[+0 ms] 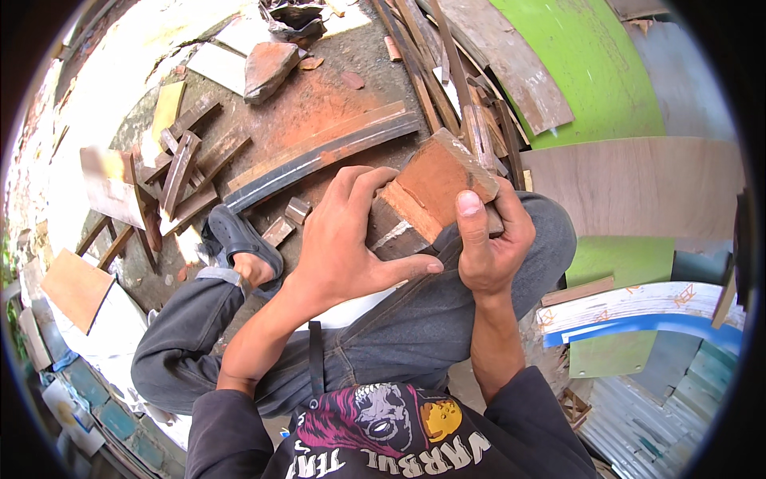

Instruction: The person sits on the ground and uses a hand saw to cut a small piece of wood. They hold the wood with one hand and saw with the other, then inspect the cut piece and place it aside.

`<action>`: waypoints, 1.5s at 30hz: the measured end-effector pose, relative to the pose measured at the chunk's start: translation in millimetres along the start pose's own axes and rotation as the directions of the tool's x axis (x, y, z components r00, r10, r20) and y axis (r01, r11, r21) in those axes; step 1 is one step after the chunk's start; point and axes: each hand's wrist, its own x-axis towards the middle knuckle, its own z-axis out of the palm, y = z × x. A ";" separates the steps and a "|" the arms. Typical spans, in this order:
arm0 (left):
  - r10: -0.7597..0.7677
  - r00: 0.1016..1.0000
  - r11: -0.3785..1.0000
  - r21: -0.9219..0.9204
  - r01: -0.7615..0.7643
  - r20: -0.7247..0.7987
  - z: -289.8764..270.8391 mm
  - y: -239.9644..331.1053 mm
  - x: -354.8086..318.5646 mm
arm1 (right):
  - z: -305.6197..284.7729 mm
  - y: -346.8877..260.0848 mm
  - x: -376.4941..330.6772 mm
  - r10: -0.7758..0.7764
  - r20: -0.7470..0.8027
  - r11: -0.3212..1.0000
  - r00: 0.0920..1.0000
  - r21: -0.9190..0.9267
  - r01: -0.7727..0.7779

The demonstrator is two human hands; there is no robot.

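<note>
Scrap wood offcuts (179, 172) lay scattered on the ground at far left. Left hand (339, 239) clasped around a reddish-brown squared wooden block (431, 191), propped on the knee. Right hand (487, 235) pinched the block's right edge, thumb up. Seemingly steadying; next move called for firm bracing.

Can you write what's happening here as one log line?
left hand: grips wood block | right hand: grips same block | block: resting on knee | ground: wood scraps

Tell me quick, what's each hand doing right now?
Left hand: closed around the reddish wooden block on the knee.
Right hand: gripping the same block, thumb up.
</note>
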 end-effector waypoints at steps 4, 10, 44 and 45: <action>-0.064 0.998 0.976 -0.208 0.066 0.017 9.8 -6.5 1.9 | -2.3 -0.5 -1.6 -0.018 -0.042 1.000 0.999 0.006 0.018; -0.075 0.996 0.916 -0.392 0.091 0.054 17.0 -31.5 4.2 | -9.1 5.5 -3.5 0.014 -0.112 0.995 0.994 0.098 -0.003; -0.111 0.982 0.993 0.027 0.117 -0.153 -64.6 -63.2 6.7 | -50.1 -46.0 -68.6 0.395 0.190 0.846 0.899 0.305 -0.437; -0.084 0.988 0.994 0.058 0.092 -0.131 -62.3 -62.4 6.7 | -53.0 -47.9 -69.4 0.403 0.184 0.842 0.897 0.311 -0.442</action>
